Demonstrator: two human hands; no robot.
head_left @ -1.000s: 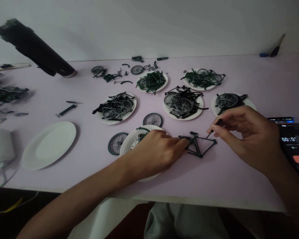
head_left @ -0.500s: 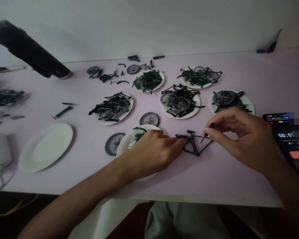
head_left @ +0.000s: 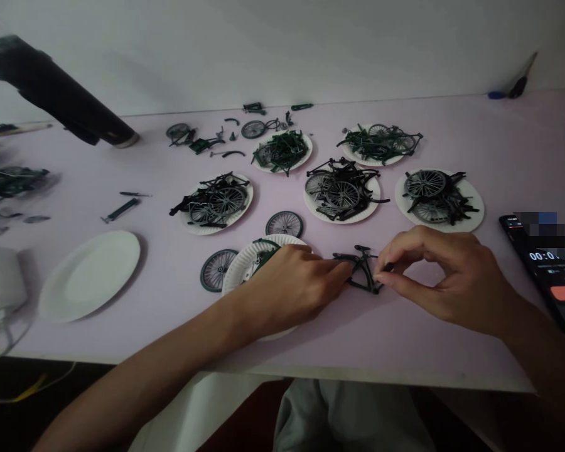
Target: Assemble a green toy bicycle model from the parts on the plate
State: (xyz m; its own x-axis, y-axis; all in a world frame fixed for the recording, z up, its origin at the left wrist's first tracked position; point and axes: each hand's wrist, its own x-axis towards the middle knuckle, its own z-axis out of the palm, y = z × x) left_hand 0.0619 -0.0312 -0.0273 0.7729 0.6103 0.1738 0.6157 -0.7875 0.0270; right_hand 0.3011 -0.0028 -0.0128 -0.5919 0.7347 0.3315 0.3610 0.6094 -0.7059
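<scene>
A small dark toy bicycle frame (head_left: 366, 276) with its saddle lies on the table between my hands. My left hand (head_left: 306, 279) is closed, its fingertips on the frame's left end, and my forearm crosses a paper plate (head_left: 235, 276) of green parts. Thumb and forefinger of my right hand (head_left: 445, 273) pinch a small black piece with a thin stem (head_left: 388, 267) at the frame's right side. That piece is mostly hidden by the fingers, and so is the frame's right end. Two spoked wheels (head_left: 216, 270) lie beside the plate.
Paper plates heaped with bicycle parts stand behind, including a middle plate (head_left: 375, 210) and a right plate (head_left: 475, 216). At the left are a bare plate (head_left: 91, 276), a white adapter (head_left: 0, 285) and a black cylinder (head_left: 66, 94). A phone (head_left: 546, 276) lies right.
My right hand has moved slightly left and down, bringing the small black piece closer to the frame's lower part. The left hand stays on the frame.
</scene>
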